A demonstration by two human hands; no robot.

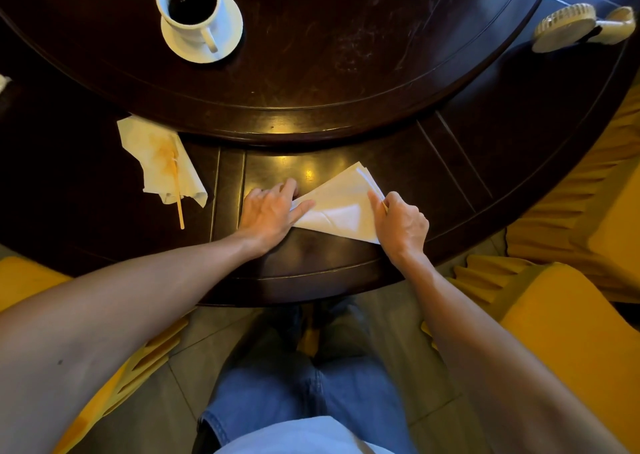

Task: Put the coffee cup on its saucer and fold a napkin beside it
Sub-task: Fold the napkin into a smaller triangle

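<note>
Head view: the white ceramic coffee cup, w/ dark coffee inside, stands on its round white saucer on the raised inner disc of the dark round wooden table, far left, well apart from the hands. The white paper napkin lies on the lower outer ring of the table, near the person, folded to a triangle shape. Left hand lies flat on the napkin's left corner, fingers spread and pressing. Right hand pinches the napkin's right edge btw. thumb and index, other fingers curled. At left a crumpled stained white tissue w/ a thin wooden stir stick on it. A small handheld fan lies at the table's far right edge.
</note>
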